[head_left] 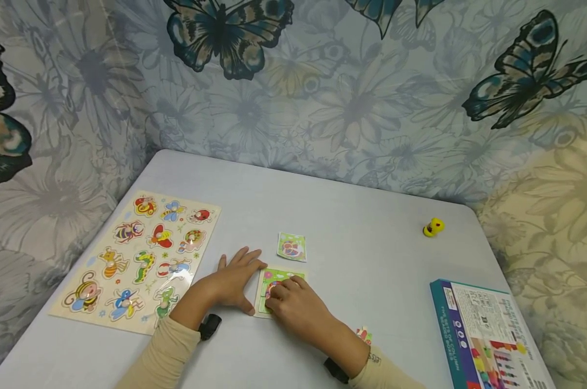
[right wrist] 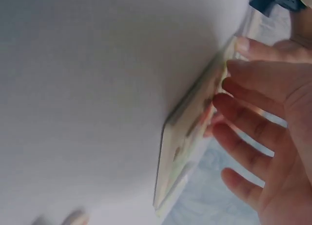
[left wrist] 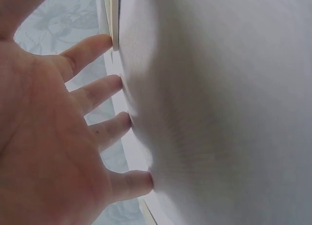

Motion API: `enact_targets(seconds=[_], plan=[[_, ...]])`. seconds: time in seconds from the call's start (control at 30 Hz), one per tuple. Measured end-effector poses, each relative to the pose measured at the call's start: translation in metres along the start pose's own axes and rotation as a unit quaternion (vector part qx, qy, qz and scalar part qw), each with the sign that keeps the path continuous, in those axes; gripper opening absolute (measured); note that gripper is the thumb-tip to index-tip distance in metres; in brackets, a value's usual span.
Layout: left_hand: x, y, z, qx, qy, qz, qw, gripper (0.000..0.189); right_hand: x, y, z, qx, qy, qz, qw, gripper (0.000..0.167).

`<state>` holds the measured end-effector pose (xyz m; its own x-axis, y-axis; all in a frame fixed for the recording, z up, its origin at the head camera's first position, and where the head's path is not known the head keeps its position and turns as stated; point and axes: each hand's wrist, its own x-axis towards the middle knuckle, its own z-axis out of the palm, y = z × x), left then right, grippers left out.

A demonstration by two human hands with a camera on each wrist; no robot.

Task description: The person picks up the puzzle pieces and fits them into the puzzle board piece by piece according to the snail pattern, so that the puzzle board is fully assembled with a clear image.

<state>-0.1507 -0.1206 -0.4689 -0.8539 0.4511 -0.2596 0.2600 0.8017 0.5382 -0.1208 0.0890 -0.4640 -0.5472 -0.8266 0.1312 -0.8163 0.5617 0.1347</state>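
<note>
In the head view, a small picture puzzle board (head_left: 262, 292) with a green printed scene lies on the table in front of the person. The left hand (head_left: 236, 278) is spread at its left side, thumb near the lower left corner. In the left wrist view one fingertip of this hand (left wrist: 53, 132) touches the board's edge (left wrist: 115, 25); other fingertips rest on the white table. The right hand (head_left: 293, 305) bends over the board, covering much of its picture. In the right wrist view the right hand's fingertips (right wrist: 234, 71) press on the board's face (right wrist: 187, 127), thumb and forefinger close together.
Just behind the board lies a small picture piece (head_left: 292, 247). A large peg puzzle (head_left: 135, 265) with insects lies at left. A red-and-green piece (head_left: 364, 335) shows beside the right forearm. At right are a toy box (head_left: 488, 329) and a small yellow figure (head_left: 433, 227).
</note>
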Motion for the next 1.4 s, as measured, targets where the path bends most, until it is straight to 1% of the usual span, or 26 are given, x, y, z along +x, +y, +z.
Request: enact_targets(seconds=[0.1, 0.27, 0.43, 0.57, 0.7, 1.0, 1.13, 1.27, 1.33, 1.4], plan=[[0.001, 0.001, 0.002, -0.001, 0.002, 0.000, 1.0000, 0.093, -0.014, 0.007, -0.004, 0.023, 0.001, 0.024, 0.9994, 0.020], [0.000, 0.001, 0.003, -0.006, 0.003, 0.001, 1.0000, 0.094, -0.052, 0.021, -0.009, 0.043, -0.009, 0.084, 0.9955, 0.028], [-0.005, -0.002, 0.002, -0.011, 0.002, -0.001, 0.9999, 0.095, -0.088, 0.028, -0.013, 0.062, -0.039, 0.143, 0.9870, 0.029], [-0.008, -0.006, 0.000, -0.012, 0.005, -0.002, 0.9999, 0.095, -0.103, 0.029, -0.013, 0.075, -0.072, 0.183, 0.9776, 0.030], [-0.011, -0.008, -0.001, -0.017, 0.008, -0.002, 0.9998, 0.095, -0.110, 0.029, -0.011, 0.087, -0.089, 0.196, 0.9728, 0.030], [-0.008, -0.009, 0.000, -0.022, 0.009, 0.008, 0.9997, 0.094, -0.117, 0.028, -0.007, 0.090, -0.061, 0.188, 0.9761, 0.031], [-0.005, -0.008, -0.001, -0.019, 0.009, 0.010, 0.9997, 0.094, -0.117, 0.029, -0.009, 0.088, -0.068, 0.195, 0.9744, 0.031], [-0.001, -0.005, -0.001, -0.017, 0.010, 0.014, 0.9997, 0.094, -0.112, 0.031, -0.012, 0.075, -0.075, 0.194, 0.9752, 0.031], [0.000, -0.005, -0.002, -0.016, 0.008, 0.015, 0.9997, 0.094, -0.105, 0.029, -0.013, 0.066, -0.067, 0.179, 0.9793, 0.030], [0.000, -0.004, -0.002, -0.014, 0.006, 0.014, 0.9998, 0.094, -0.094, 0.027, -0.015, 0.059, -0.050, 0.156, 0.9847, 0.030]])
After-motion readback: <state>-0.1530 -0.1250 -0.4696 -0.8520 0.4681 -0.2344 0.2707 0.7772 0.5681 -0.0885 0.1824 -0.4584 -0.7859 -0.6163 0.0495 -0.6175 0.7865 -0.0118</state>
